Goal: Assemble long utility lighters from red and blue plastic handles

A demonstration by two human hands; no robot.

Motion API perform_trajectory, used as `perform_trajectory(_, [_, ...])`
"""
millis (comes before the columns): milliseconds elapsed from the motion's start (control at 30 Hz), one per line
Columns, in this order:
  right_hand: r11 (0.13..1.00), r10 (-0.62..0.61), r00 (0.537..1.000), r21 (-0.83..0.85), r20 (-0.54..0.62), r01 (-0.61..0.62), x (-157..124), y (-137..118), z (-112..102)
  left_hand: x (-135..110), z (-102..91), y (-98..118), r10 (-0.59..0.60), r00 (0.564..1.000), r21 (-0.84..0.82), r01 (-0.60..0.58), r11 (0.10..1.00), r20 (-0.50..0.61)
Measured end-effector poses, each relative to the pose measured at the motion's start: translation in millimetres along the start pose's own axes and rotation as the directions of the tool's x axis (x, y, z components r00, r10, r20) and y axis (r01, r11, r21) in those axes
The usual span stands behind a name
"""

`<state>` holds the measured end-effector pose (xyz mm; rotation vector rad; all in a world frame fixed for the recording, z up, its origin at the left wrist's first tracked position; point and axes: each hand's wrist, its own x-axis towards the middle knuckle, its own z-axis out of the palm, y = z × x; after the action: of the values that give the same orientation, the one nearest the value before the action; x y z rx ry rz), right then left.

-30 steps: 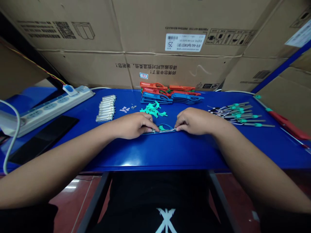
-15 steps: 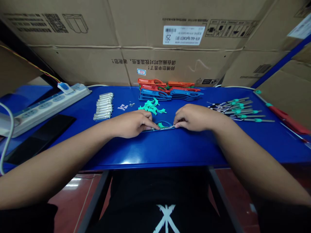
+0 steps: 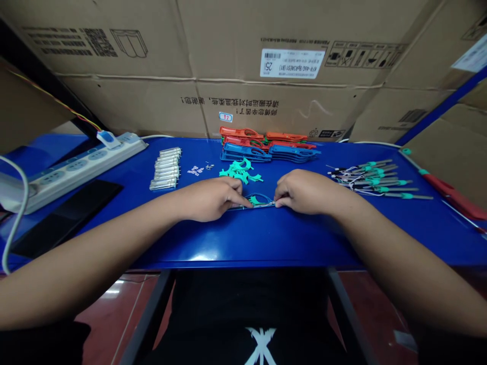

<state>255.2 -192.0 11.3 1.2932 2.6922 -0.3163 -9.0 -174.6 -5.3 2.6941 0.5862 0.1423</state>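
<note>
Your right hand (image 3: 299, 191) pinched the blue casing (image 3: 260, 194) at its right end; your left hand (image 3: 213, 197) covered the left end, its grip too hidden to tell. The long axis ran sideways across the worktop (image 3: 243, 238), between them.

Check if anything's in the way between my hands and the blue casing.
Nothing visible is: the left hand reaches the left part of the blue casing, the right hand its right end. The green pieces lie beyond it. What the fingers cover can't be seen.
</note>
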Motion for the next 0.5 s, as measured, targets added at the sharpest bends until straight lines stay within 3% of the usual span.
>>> perform_trajectory(267, [0.955, -0.268, 0.955, 0.096, -0.126, 0.281, -8.0, 9.2, -5.7, -1.3, 0.0, 0.8, 0.006, 1.0, -0.051, -0.007, 0.999, -0.027])
perform_trajectory(500, [0.946, -0.314, 0.944, 0.052, -0.1, 0.32, -2.7, -0.7, -0.3, -1.9, -3.0, -3.1, 0.023, 0.999, -0.072, -0.026, 0.997, -0.036])
